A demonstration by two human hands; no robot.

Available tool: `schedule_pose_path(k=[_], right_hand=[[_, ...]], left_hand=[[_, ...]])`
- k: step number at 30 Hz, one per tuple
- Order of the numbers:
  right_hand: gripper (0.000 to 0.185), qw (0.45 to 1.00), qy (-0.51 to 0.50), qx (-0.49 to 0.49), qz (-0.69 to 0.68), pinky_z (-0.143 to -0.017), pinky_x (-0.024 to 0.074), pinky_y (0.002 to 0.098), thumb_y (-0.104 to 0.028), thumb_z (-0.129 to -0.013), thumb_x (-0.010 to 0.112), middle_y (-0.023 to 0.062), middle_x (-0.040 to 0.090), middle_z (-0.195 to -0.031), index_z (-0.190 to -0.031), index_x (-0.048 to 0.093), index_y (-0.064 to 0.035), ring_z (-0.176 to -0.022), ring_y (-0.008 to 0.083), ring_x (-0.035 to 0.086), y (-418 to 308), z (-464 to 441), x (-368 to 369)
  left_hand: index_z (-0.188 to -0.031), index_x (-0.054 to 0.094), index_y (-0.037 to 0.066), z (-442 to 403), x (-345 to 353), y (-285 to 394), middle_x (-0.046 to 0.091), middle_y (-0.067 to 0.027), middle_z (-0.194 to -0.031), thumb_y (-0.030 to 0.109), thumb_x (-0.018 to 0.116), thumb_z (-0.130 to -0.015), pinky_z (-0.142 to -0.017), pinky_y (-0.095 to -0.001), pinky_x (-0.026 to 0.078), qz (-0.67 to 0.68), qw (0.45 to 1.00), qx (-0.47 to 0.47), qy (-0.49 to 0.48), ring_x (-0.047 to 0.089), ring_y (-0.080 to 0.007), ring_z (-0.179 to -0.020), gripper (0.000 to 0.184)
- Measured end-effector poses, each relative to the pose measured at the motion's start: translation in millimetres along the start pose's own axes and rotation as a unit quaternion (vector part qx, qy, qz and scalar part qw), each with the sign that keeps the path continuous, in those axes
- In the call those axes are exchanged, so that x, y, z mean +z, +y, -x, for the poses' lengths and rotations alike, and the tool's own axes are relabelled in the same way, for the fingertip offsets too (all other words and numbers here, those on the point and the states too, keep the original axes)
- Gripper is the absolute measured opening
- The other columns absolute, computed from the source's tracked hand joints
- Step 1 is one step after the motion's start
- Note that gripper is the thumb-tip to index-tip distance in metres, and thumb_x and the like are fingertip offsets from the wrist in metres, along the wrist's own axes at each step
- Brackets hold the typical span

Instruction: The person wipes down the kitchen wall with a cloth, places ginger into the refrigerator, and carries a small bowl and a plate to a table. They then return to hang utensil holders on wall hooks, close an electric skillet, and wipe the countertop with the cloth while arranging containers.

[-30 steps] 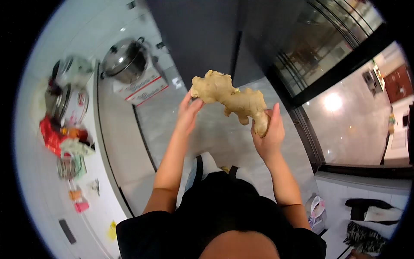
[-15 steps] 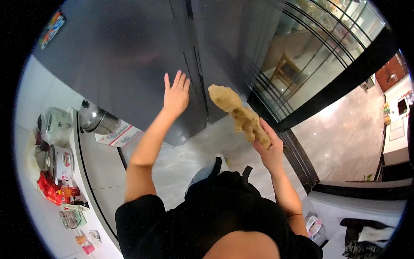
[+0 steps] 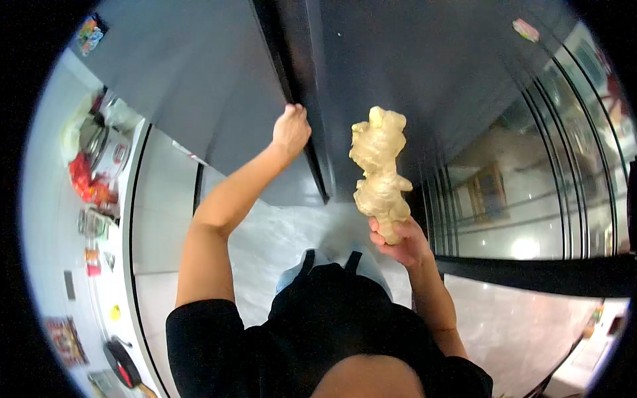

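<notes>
My right hand [image 3: 405,244] is closed around the lower end of a large, knobbly piece of ginger [image 3: 383,176], which points upright away from me. The fingers of my left hand [image 3: 292,131] are curled at the inner edge of the left dark grey refrigerator door [image 3: 219,86], and their tips are hidden there. Beside that hand runs a dark vertical gap, with the right refrigerator door [image 3: 411,66] across from it, behind the ginger.
A white counter [image 3: 129,232] on the left carries a rice cooker [image 3: 109,156], a red bag [image 3: 81,176], jars and a frying pan [image 3: 123,363]. On the right stands a glass door with black bars [image 3: 531,179]. Pale floor [image 3: 255,232] lies below.
My left hand has gone from spread fingers to curled at the door edge, where the dark gap looks wider. The ginger has turned more upright in my right hand. My view has shifted.
</notes>
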State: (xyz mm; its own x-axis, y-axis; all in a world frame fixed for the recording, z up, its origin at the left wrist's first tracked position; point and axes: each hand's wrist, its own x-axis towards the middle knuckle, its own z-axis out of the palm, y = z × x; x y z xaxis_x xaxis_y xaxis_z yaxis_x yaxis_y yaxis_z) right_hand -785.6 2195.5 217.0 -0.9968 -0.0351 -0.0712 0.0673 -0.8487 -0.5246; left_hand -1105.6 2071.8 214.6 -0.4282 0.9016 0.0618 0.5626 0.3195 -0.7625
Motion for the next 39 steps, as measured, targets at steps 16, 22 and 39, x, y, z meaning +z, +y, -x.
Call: schedule_pose_path(k=[16, 22, 39], right_hand=[[0.057, 0.898, -0.038, 0.003, 0.439, -0.059, 0.0482, 0.0231, -0.006, -0.085, 0.061, 0.0118, 0.062, -0.105, -0.138, 0.043, 0.0044, -0.075, 0.0109, 0.059, -25, -127, -37], [0.056, 0.639, -0.214, -0.273, 0.687, -0.082, 0.0494, 0.0383, -0.005, -0.076, 0.067, 0.0167, 0.060, -0.104, -0.130, 0.053, -0.0049, -0.094, 0.0330, 0.061, -47, -260, -17], [0.070, 0.463, -0.606, -0.119, 0.635, -0.088, 0.0475, 0.0435, -0.001, -0.070, 0.071, 0.0175, 0.055, -0.109, -0.135, 0.050, -0.0146, -0.100, 0.0380, 0.055, 152, -437, 126]], left_hand=[[-0.146, 0.026, 0.001, 277, -91, 40, 0.034, -0.0152, -0.146, 0.035, 0.038, -0.100, -0.113, -0.0382, 0.023, 0.501, 0.454, -0.677, 0.292, 0.034, -0.0268, -0.135, 0.058], [-0.119, 0.050, 0.004, 271, -56, 5, 0.052, -0.0059, -0.113, 0.040, 0.032, -0.104, -0.103, -0.0309, 0.029, 0.473, 0.374, -0.732, 0.318, 0.045, -0.0180, -0.109, 0.043], [-0.127, 0.051, 0.003, 467, 90, -42, 0.057, -0.0050, -0.120, 0.044, 0.040, -0.101, -0.096, -0.0303, 0.041, 0.554, 0.211, -0.717, 0.368, 0.050, -0.0152, -0.110, 0.049]])
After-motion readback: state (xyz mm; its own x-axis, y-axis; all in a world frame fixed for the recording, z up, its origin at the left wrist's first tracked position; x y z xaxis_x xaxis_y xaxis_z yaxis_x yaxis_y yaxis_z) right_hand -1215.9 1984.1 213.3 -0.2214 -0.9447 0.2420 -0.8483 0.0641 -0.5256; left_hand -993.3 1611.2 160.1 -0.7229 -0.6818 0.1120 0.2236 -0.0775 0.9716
